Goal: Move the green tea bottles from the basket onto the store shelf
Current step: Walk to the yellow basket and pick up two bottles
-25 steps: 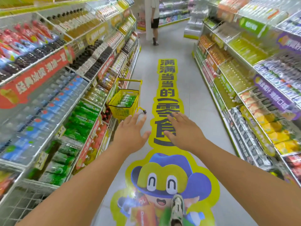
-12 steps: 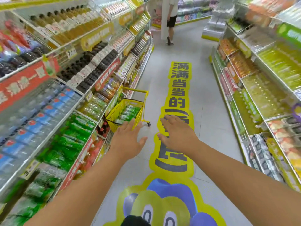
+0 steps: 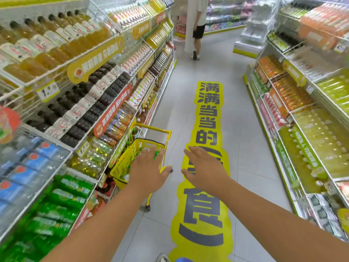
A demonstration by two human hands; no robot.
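Observation:
A yellow wheeled basket (image 3: 123, 163) stands on the aisle floor against the left shelving, its handle (image 3: 154, 130) raised. Green tea bottles (image 3: 156, 154) lie inside it, mostly hidden behind my left hand. My left hand (image 3: 149, 172) is stretched forward in front of the basket with straight fingers, holding nothing; whether it touches the basket I cannot tell. My right hand (image 3: 204, 171) hovers to the right of the basket over the floor, fingers straight and empty. Green-labelled bottles (image 3: 69, 193) fill the low left shelf near me.
Drink shelves line both sides of the aisle: left racks (image 3: 79, 103) and right racks (image 3: 294, 114). A yellow floor sticker (image 3: 205, 118) runs down the middle. A person (image 3: 197, 25) stands at the far end beside a white pillar. My shoe (image 3: 162, 259) shows at the bottom.
I have walked forward along the aisle; the basket is now much nearer, and my left hand now overlaps it. Both hands stay outstretched and empty.

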